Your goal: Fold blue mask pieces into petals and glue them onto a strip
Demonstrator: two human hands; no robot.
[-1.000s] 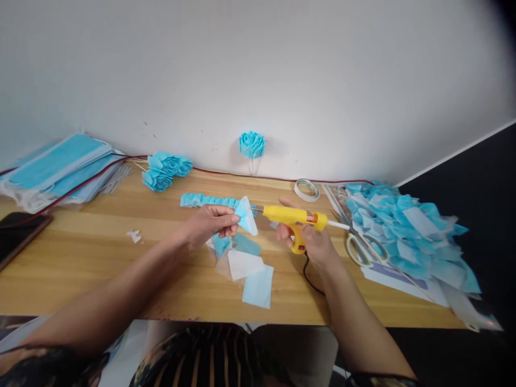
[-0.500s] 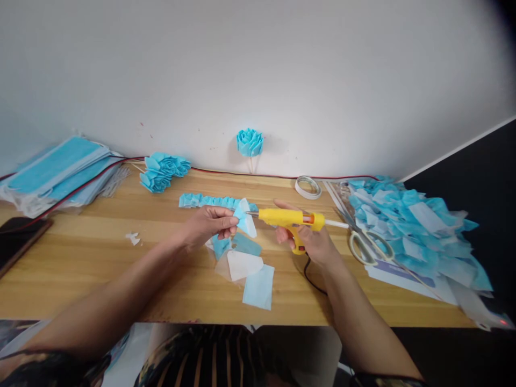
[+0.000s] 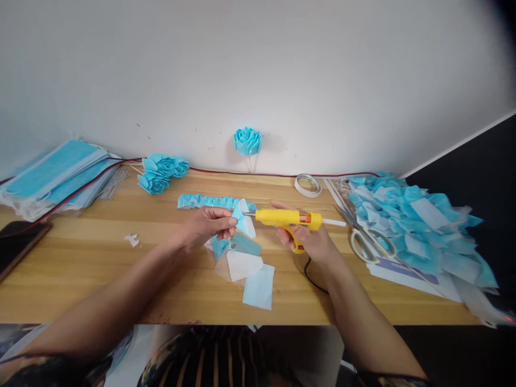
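Observation:
My left hand (image 3: 209,226) pinches a small folded blue-and-white fabric piece (image 3: 244,216) above the wooden table (image 3: 100,269). My right hand (image 3: 312,244) grips a yellow glue gun (image 3: 288,220) by its handle, held level. Its metal tip touches the fabric piece at the fold. A white glue stick juts from the gun's back end. A pleated blue strip (image 3: 209,202) lies just behind my left hand. Cut blue and white squares (image 3: 250,271) lie on the table below both hands.
A stack of blue face masks (image 3: 56,172) sits far left beside a dark phone (image 3: 18,242). Blue fabric flowers (image 3: 161,171) and one upright flower (image 3: 247,141) stand by the wall. Tape roll (image 3: 308,185), scissors (image 3: 368,242) and a heap of blue scraps (image 3: 415,226) lie to the right.
The glue gun has slid left, bringing its tip onto the fabric piece. My left hand stayed nearly still, holding the piece.

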